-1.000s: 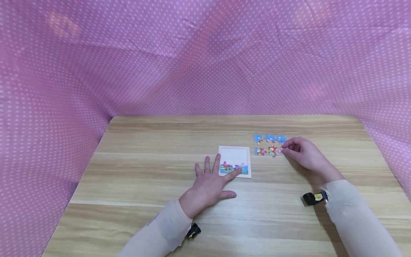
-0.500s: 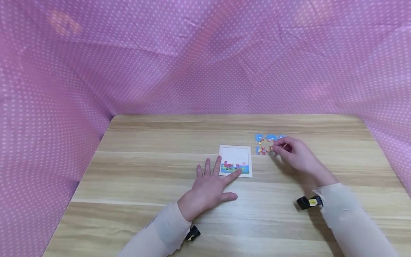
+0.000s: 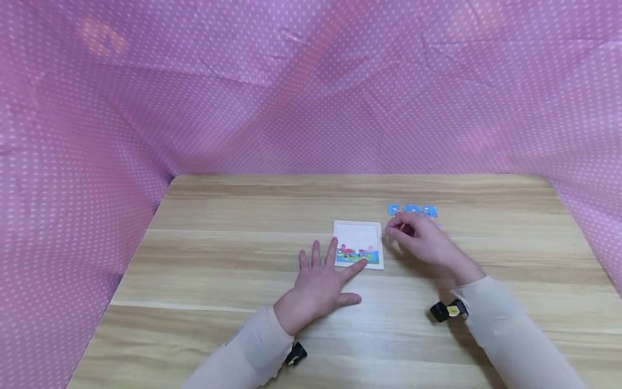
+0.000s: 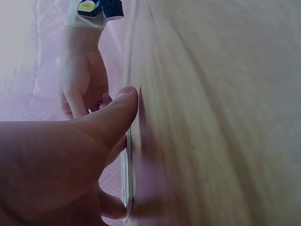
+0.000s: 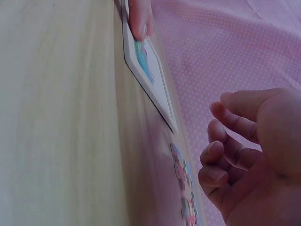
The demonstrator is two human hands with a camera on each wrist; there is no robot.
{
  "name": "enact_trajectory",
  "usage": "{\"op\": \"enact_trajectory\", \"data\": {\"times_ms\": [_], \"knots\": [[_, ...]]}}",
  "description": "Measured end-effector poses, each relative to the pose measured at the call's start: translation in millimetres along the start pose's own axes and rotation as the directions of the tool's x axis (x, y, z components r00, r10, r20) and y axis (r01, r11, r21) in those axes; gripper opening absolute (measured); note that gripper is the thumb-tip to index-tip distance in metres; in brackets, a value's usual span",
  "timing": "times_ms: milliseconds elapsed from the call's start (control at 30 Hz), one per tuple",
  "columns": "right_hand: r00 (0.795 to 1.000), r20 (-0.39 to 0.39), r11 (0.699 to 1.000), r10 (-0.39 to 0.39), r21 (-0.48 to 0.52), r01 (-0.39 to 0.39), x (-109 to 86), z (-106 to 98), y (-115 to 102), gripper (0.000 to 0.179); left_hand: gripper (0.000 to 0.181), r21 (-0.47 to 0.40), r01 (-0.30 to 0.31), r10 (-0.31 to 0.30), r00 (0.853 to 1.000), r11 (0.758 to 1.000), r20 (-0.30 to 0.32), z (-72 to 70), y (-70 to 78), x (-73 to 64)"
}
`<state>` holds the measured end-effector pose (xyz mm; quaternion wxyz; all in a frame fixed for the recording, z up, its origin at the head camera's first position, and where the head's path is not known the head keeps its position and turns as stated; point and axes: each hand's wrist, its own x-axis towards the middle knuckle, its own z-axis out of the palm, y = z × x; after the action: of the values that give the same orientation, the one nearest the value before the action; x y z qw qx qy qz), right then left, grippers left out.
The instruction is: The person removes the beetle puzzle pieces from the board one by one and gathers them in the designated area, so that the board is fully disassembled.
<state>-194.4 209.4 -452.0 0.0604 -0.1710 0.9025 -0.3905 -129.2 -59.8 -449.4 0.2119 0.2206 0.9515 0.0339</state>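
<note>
A square puzzle board (image 3: 357, 232) with a pale frame lies on the table. Its lower strip shows a colourful picture, while the upper part is plain white. My left hand (image 3: 318, 286) rests spread, its fingers straight; the index fingertip touches the board's lower right and the middle fingertip its left edge. To the right of the board hovers my right hand (image 3: 420, 243), thumb and index close together, other fingers loosely curled. Nothing shows between them in the right wrist view. Below and behind it are loose puzzle pieces (image 3: 412, 208), the nearer row mostly hidden in the head view.
The wooden table (image 3: 233, 259) ends at a far edge against a pink dotted cloth (image 3: 311, 108), which hangs at the back and both sides. A black wrist camera (image 3: 439, 312) sits under the right sleeve, another black camera (image 3: 296, 354) under the left.
My right hand has moved left along the nearer row of puzzle pieces, from its right end to beside the board. The left hand has stayed in place on the board.
</note>
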Motion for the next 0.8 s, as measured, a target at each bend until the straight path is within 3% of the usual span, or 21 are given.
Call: {"op": "enact_trajectory", "data": {"times_ms": [267,567,800], "knots": [[0.999,0.043,1.000,0.023,0.015,-0.024,4.4,9.8,-8.4,0.015,0.077,0.007,0.002,-0.002,1.000,1.000,0.010,3.4,-0.5,2.1],[0.994,0.106,0.999,-0.017,0.042,0.013,14.3,25.3,-23.5,0.015,0.078,0.021,0.005,-0.005,1.000,1.000,-0.006,13.4,-3.7,9.2],[0.988,0.148,0.998,-0.039,0.056,0.031,22.2,34.7,-29.1,0.013,0.076,0.032,0.031,-0.033,0.998,0.999,0.048,-0.6,3.9,0.9]]}}
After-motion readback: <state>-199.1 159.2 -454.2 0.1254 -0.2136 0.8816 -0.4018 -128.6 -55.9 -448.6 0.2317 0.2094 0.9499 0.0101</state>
